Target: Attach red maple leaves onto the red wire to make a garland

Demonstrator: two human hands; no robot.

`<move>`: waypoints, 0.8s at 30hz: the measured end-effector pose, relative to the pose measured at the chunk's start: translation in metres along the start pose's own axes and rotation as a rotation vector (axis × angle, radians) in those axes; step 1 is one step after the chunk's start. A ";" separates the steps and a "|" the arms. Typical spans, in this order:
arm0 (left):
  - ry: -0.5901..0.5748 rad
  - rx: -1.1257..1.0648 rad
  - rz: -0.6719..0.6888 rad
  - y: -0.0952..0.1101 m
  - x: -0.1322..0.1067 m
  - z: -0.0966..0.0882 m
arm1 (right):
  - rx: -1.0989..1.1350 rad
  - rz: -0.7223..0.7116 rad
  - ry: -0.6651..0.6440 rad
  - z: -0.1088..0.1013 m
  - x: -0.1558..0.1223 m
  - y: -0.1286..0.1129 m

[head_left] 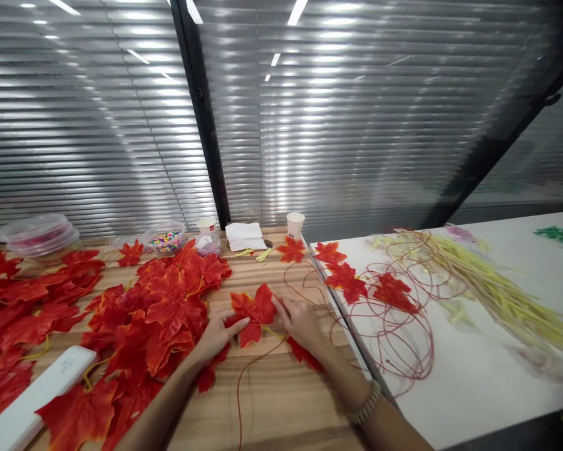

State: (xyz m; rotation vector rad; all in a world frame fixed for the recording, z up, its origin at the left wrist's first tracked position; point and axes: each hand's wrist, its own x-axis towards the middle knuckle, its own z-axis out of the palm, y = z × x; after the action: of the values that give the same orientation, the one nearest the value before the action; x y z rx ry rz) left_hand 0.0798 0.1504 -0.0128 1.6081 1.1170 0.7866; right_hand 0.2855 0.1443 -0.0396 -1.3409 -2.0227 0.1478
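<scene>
I saw both hands meet on one red-orange fabric maple leaf (253, 313) lying flat on the wooden surface (281, 394), approx. centre of view. Left hand (218, 335) had its grip pinched on the leaf's lower-left lobe, thumb on top, fingers under the edge. Right hand (297, 319) was grasping the leaf's right lobe w/ fingertips, a beaded bracelet (366, 404) on that wrist. So the leaf sat between the two grips, touching both.

A thin dark-red wire (243, 382) ran from under the leaf toward me across the wood; I couldn't tell if either hand also held it. Another red leaf (304, 354) lay partly under the right forearm.

Left of the hands: a big heap of the same red fabric leaves (159, 319), touching the left wrist. A long white plastic case (32, 394) lay at the near-left corner.

Right side: a white surface (473, 369) butted against the wood, w/ loops of red wire (398, 307), a few leaves and a bundle of yellow-green stems (497, 294).

At the back, by the blinds: a clear tub of coloured beads (166, 238), two white paper cups (295, 223), a folded white tissue (244, 236).
</scene>
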 end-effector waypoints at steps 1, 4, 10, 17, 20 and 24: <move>0.011 -0.013 -0.006 -0.001 0.000 0.000 | -0.001 0.008 -0.005 0.000 0.000 0.000; 0.040 -0.028 -0.015 -0.003 0.000 -0.001 | 0.010 0.034 -0.017 0.000 0.000 0.001; 0.069 -0.073 -0.035 -0.005 0.001 -0.001 | 0.064 0.060 0.066 0.002 0.000 0.005; -0.014 -0.139 -0.060 -0.008 0.001 0.002 | 0.257 0.082 0.046 0.004 0.001 0.003; 0.032 -0.074 -0.043 -0.008 0.001 0.002 | 0.366 0.127 0.044 0.005 0.002 0.001; 0.095 -0.094 -0.076 -0.010 0.002 0.003 | 0.375 0.144 0.046 0.004 0.004 0.000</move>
State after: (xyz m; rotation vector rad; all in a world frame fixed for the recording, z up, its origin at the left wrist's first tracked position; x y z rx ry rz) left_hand 0.0805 0.1520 -0.0231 1.4546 1.1836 0.8602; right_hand 0.2824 0.1488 -0.0410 -1.2331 -1.7520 0.5294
